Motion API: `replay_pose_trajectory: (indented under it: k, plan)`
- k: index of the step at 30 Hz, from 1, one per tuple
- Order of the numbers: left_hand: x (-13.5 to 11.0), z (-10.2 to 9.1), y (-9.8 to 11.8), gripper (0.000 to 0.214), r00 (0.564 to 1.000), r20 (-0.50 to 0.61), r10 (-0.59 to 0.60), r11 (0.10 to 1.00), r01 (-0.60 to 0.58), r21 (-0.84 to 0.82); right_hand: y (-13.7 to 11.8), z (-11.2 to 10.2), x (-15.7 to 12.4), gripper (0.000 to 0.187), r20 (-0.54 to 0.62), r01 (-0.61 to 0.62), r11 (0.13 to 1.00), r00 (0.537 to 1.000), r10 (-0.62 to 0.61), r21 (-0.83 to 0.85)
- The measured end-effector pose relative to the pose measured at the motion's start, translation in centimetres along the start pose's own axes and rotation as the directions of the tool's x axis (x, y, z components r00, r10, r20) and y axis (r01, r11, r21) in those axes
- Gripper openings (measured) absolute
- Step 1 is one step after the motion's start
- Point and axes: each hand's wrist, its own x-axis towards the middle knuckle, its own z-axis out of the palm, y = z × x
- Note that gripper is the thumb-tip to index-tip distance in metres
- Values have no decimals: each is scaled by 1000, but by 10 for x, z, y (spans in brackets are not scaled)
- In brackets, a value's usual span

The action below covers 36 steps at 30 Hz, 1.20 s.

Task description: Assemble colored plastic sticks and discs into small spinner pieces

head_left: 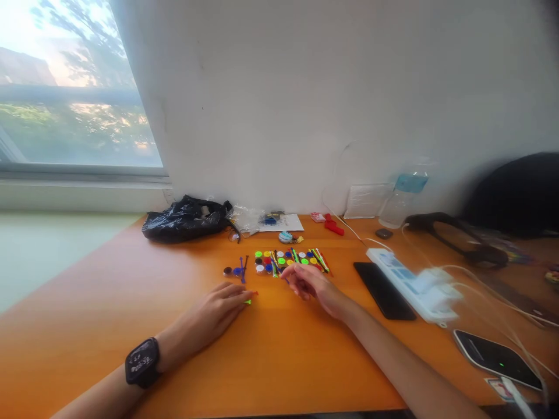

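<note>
On the wooden table rests my left hand (222,305), fingers together and curved. Beneath its fingertips the ends of an orange plastic stick (255,293) and a green plastic stick (248,302) poke out. My right hand (308,282) hovers to the right, thumb and fingers pinched on a small purple stick (286,281). Behind it lie rows of coloured round buttons (261,268) with bundles of thin plastic sticks (274,263) between them; the hand hides part of them. Left of these are a dark button (227,271), a blue button (237,272) and a blue stick (242,270).
A black plastic bag (186,220) lies near the wall, beside clear wrapping (248,218) and a white sheet (290,222). To the right are a black phone (382,290), a power strip (406,285) with cables, another device (495,356) and a bottle (395,206).
</note>
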Motion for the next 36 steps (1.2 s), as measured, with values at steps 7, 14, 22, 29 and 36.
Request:
replay_pose_trajectory:
  k: [7, 14, 22, 29, 36]
  plan:
    - [-40, -16, -55, 42, 999, 23, -41, 997, 39, 61, 2, -2, 1, 50, 5, -3, 1000, 1000, 3, -31]
    - [-35, -32, -63, 42, 970, -152, -192, 980, 198, 26, 8, -2, 3, 48, 35, 17, 999, 999, -16, -44]
    - [45, -39, -66, 36, 969, 66, -239, 970, 235, 59, 8, -5, 3, 48, 45, 34, 999, 998, -32, -34]
    - [69, -22, -76, 17, 961, 183, -210, 978, 207, 32, 7, -6, 2, 49, 37, 33, 999, 999, -32, 0]
    - [68, -23, -76, 22, 962, 105, -253, 967, 254, 1, 4, -4, 1, 49, 38, 3, 1000, 999, -3, 0]
